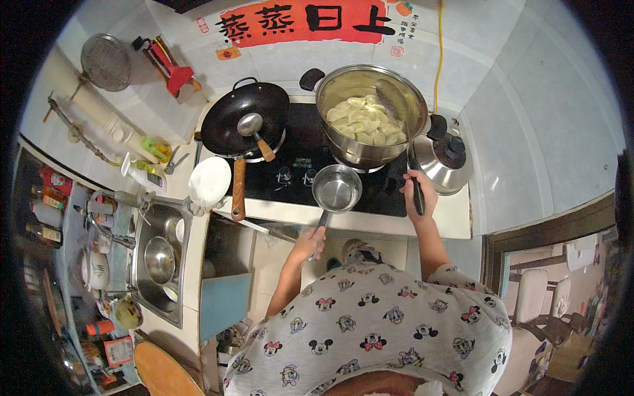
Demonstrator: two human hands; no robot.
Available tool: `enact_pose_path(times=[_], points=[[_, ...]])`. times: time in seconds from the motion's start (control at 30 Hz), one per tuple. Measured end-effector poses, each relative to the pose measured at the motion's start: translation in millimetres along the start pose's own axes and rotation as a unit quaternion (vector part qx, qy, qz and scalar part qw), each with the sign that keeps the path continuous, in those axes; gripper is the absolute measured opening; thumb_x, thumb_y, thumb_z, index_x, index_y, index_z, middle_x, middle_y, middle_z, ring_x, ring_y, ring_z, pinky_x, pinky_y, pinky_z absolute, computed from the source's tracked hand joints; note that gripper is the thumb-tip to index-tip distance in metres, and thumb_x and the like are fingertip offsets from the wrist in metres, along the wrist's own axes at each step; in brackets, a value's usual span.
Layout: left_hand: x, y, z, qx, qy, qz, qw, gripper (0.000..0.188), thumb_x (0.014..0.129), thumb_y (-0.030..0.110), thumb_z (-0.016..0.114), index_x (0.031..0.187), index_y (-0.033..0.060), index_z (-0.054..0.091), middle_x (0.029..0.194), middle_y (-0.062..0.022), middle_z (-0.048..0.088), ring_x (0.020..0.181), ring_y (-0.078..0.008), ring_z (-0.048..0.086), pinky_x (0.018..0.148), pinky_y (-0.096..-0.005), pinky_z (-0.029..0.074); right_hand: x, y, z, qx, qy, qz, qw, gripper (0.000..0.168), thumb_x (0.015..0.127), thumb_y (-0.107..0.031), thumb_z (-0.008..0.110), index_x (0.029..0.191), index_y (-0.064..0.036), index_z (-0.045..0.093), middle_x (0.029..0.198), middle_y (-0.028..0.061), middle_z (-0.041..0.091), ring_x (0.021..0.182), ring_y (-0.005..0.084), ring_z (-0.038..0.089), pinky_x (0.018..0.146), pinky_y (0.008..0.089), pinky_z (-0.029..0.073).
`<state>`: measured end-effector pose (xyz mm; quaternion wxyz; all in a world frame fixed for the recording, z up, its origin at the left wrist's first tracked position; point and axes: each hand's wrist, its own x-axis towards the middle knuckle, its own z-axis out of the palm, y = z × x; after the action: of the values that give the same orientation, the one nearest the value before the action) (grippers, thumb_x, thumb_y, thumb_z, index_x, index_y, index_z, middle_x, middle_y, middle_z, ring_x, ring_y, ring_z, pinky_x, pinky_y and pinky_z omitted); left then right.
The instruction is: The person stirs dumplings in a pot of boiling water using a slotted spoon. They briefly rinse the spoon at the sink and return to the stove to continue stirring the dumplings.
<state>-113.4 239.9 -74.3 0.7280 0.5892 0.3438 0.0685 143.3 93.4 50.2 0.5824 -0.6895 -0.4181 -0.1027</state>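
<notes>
My left hand (308,243) grips the handle of a steel dipper (337,188), whose bowl is over the front edge of the black cooktop (307,123). In my right hand (420,195) is the dark handle of a slotted skimmer (392,99), its head inside a large steel pot (371,153) at the right burner. Many pale dumplings (366,119) lie piled in the pot, beside the skimmer's head. Whether they rest on a rack or in water, I cannot tell. Clear liquid seems to be in the dipper.
Left of the pot stands a black wok (213,121) with a wooden-handled ladle (250,124) in it. A white plate (209,181) is near the wok's handle. A steel kettle (443,166) stands close to the pot's right side. The sink (184,237) with bowls is at the left.
</notes>
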Motion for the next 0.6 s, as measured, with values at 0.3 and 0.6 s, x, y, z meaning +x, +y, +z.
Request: enact_pose_path(times=[0.3,0.6], points=[[4,-5,6,-0.027,-0.001,-0.002,1.000,0.040,0.094,0.042,0.045,0.083,0.0038,0.047,0.054,-0.0048,0.049,0.037,-0.0161,0.046,0.037,-0.0300,0.038,-3,9,3,-0.083,0.022,-0.065,0.994,0.018,0.080,-0.005,0.059,0.098,-0.008,0.060,0.081,0.0096,0.062,0.072,0.0260,0.062,0.065,0.0330,0.049],[-5,9,9,-0.026,0.001,-0.019,0.999,0.038,0.095,0.041,0.043,0.081,0.0049,0.047,0.053,-0.0040,0.047,0.036,-0.0151,0.043,0.035,-0.0286,0.036,5,2,-4,-0.123,0.009,-0.115,0.986,0.016,0.077,-0.002,0.061,0.091,-0.010,0.061,0.080,0.0102,0.063,0.071,0.0271,0.062,0.064,0.0333,0.049]])
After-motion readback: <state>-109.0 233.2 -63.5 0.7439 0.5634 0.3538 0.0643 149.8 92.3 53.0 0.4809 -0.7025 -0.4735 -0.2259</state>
